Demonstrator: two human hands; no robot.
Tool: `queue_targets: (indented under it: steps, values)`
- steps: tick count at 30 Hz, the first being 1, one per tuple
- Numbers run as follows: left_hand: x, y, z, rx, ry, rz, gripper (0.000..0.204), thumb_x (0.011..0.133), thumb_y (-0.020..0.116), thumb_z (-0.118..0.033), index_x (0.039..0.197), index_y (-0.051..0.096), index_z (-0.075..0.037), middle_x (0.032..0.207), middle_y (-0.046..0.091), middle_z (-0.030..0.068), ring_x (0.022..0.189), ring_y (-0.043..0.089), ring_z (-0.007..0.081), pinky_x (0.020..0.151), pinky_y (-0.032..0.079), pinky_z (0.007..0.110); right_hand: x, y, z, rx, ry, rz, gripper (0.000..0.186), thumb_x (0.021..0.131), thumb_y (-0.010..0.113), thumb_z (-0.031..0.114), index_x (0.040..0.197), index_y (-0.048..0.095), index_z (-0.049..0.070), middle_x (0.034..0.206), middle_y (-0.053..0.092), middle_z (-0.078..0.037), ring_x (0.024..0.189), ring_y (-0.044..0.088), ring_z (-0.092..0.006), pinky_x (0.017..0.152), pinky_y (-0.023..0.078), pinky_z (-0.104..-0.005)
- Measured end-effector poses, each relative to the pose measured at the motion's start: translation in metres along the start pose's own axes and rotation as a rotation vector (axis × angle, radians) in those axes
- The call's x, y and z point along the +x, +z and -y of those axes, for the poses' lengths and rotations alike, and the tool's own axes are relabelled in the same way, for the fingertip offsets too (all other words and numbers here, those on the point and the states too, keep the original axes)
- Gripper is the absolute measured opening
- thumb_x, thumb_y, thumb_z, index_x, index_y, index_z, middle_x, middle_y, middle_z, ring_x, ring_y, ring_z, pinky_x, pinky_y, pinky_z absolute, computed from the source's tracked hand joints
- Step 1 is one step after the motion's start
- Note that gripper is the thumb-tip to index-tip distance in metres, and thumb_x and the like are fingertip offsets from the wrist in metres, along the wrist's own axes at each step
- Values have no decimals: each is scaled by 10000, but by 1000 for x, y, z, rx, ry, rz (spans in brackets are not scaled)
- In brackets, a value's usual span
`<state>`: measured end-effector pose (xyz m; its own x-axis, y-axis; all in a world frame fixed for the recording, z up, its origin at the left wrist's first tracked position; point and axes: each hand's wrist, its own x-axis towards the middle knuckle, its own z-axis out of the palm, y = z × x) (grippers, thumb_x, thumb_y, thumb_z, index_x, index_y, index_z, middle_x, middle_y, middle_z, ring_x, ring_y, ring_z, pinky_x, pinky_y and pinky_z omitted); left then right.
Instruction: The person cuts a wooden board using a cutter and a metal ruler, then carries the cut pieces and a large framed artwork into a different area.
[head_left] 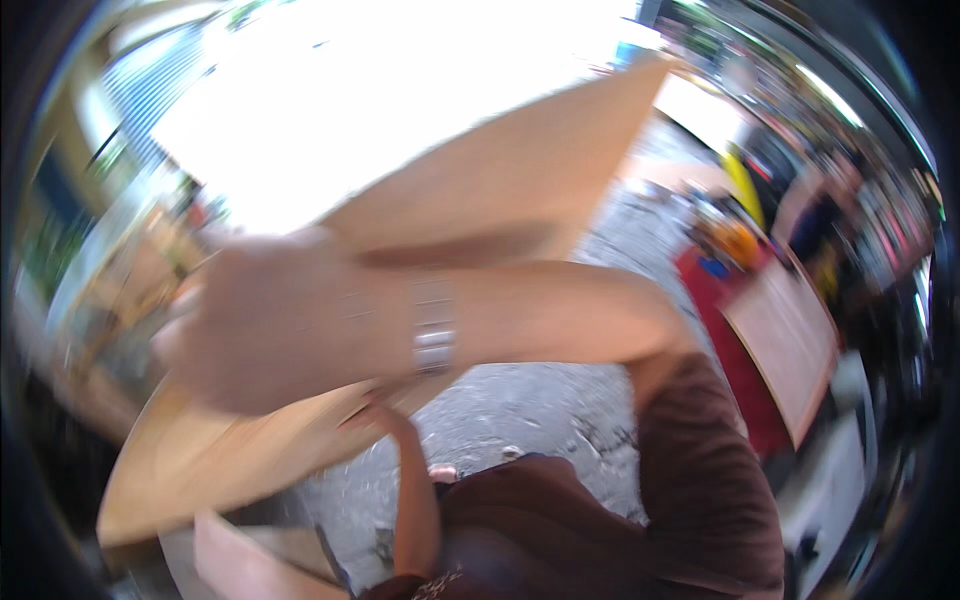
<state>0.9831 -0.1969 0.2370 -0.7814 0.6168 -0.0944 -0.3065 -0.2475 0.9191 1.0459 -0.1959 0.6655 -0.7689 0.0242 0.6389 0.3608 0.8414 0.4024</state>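
A large tan wooden board (500, 170) slants across the view from upper right to lower left. My right arm, with a metal-banded watch (433, 335) at the wrist, crosses in front of it. Blurred by motion, my right hand (265, 325) is closed over the board's upper edge; its fingertips are hidden. My left hand (375, 412), lower and nearer my body, grips the board's near edge. Its fingers are partly hidden by the board and my right arm.
Grey, rough floor (520, 400) shows below the board. At right, a pale framed panel (785, 345) lies on a red surface (705, 290), beside an orange object (735, 243). Blurred wooden pieces (145, 270) stand at left; a pale board (245, 560) lies lower left.
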Motion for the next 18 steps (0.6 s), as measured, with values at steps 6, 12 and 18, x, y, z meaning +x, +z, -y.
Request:
queue_targets:
  steps: [6, 12, 18]
  values:
    - [115, -17, 46, -11, 121, 13, 1140, 915, 605, -480, 1448, -274, 13, 1557, -121, 260, 1413, 1, 337, 1152, 62, 451, 49, 91, -29, -19, 115, -16, 433, 797, 696, 540, 677, 553, 149, 513, 510, 34, 458, 535, -89, 453, 398, -259]
    - [220, -45, 23, 35, 165, -37, 1153, 894, 644, -476, 1472, -222, 20, 1558, -237, 248, 1442, -248, 355, 1165, -93, 455, 111, 162, -37, -23, 214, 20, 377, 742, 820, 349, 684, 550, 93, 495, 460, -20, 433, 416, -142, 539, 342, -314]
    - [301, -44, -21, 219, 127, 5, 1169, 874, 665, -492, 1486, -204, -3, 1557, -226, 261, 1444, -232, 373, 1175, -41, 479, 106, 225, -91, 47, 471, 9, 257, 859, 754, 272, 802, 651, 43, 524, 446, -3, 467, 359, -115, 505, 291, -295]
